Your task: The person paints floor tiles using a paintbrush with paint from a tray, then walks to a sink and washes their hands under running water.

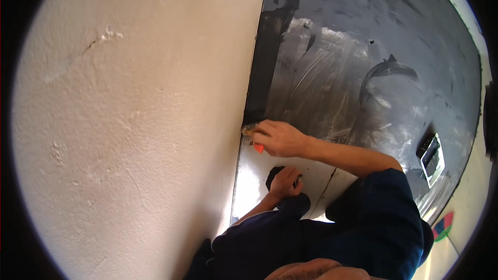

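Note:
My right hand [280,138] is closed around a paintbrush [248,131]. An orange handle end [259,148] sticks out below my fingers. The brush's head meets the floor right at the base of the wall, where the dark coating borders the pale floor. Closer to my body, my left hand [286,182] is curled over a small dark object [297,181] whose kind I cannot make out. Beside it shows a black shape [273,177], perhaps a shoe. Dark grey coating [321,88], streaky and shiny, spreads over the floor ahead of me.
A rough cream wall [129,114] rises close on my left. Bare pale floor [316,181] lies near my feet. On the coated floor at right sits a black tray with a white rim [440,163]. Farther right is a pink, blue and green broom head [443,226].

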